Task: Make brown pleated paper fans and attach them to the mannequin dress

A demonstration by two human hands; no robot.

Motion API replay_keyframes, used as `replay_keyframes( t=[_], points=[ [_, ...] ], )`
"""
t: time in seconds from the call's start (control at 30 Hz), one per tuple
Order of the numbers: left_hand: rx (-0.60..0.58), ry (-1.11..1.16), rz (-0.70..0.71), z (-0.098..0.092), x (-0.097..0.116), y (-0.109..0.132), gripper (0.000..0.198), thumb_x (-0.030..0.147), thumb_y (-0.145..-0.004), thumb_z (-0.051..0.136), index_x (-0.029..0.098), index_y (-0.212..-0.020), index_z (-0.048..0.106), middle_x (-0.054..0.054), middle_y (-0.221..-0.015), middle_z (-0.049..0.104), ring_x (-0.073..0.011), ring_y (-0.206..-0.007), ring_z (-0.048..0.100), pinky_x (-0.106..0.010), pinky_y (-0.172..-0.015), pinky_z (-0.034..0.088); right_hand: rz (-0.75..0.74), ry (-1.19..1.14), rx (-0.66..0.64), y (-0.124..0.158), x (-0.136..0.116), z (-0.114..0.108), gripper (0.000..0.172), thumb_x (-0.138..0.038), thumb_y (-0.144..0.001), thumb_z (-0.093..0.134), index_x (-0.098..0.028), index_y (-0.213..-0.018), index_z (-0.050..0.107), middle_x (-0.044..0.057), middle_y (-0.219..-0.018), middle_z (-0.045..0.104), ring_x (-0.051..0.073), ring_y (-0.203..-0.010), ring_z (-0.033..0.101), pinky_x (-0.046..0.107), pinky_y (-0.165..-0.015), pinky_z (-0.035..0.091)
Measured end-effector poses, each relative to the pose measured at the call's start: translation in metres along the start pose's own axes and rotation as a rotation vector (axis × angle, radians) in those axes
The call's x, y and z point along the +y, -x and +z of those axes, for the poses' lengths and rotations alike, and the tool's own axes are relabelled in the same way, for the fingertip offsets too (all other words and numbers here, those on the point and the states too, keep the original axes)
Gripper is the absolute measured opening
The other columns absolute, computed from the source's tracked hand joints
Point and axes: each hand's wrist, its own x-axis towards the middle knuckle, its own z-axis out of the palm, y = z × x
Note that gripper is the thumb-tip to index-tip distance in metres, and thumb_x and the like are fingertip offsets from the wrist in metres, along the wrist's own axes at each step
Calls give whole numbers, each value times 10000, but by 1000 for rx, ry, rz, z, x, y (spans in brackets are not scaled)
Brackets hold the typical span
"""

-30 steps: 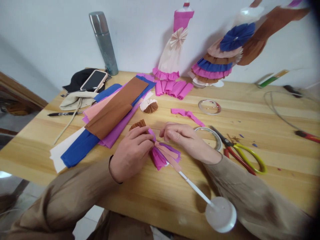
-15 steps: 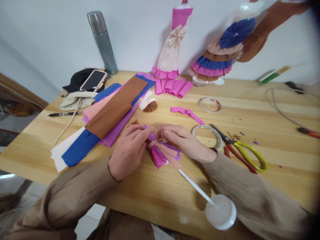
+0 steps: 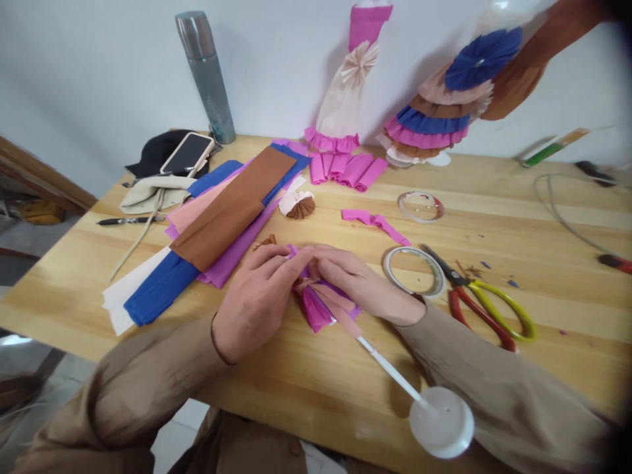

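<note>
A small doll form on a white stand point(image 3: 441, 421) lies on its side, its round base toward me. Magenta and purple crepe paper makes up its dress point(image 3: 315, 313), and peach paper strips run down toward the rod. My left hand point(image 3: 257, 299) is closed around the upper part of the dress, thumb and index finger pressed in at the top. Against it, my right hand point(image 3: 353, 280) has its fingers curled and pinched at the same upper end. The fingertips meet there and hide what lies between them. A brown paper scrap point(image 3: 265, 242) shows just behind my left hand.
Folded crepe paper sheets point(image 3: 222, 210) lie left. Scissors point(image 3: 476, 296), a tape roll point(image 3: 415, 271) and a second roll point(image 3: 421, 206) are on the right. Two paper-dressed forms point(image 3: 340, 99) stand behind, beside a thermos point(image 3: 210, 85). A pleated rosette point(image 3: 299, 205) and magenta strip point(image 3: 375, 224) lie mid-table.
My right hand's fingers have closed in toward my left fingertips, narrowing the gap between the hands. The whole view has shifted slightly; the doll form stays lying in place.
</note>
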Motion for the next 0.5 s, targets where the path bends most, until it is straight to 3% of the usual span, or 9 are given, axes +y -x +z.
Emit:
replay_keyframes(
  t=[0.1,0.3,0.4,0.5],
  points=[
    [-9,13,21,2,-1,1,522,10,-869,468,150,-1371,449,-57,-964,701,-212,-1051,588,-396,-948,528,-24,-31,-93,-1,1,-1,397,-443,-986,327,-228,-878,643,66,-1015,677,203,-979,632,373,-923,492],
    [-13,4,40,7,-3,2,520,15,-860,482,154,-1361,457,-68,-1013,712,-213,-1074,605,-392,-936,539,-13,-17,-74,-2,-1,-2,319,-347,-976,351,-255,-913,649,50,-1081,700,208,-1017,639,385,-948,478],
    [-3,-2,34,8,-3,2,432,29,-858,508,112,-1282,513,-86,-1005,722,-217,-1068,617,-378,-929,546,25,-11,-55,-2,0,0,347,-398,-976,344,-233,-885,635,72,-1006,697,215,-961,641,383,-899,490],
    [5,4,14,9,-2,1,236,48,-863,524,113,-1078,597,-80,-936,729,-207,-1035,639,-351,-921,552,68,19,-65,-1,2,0,424,-471,-973,314,-214,-746,563,68,-806,639,213,-807,604,381,-785,496]
  ],
)
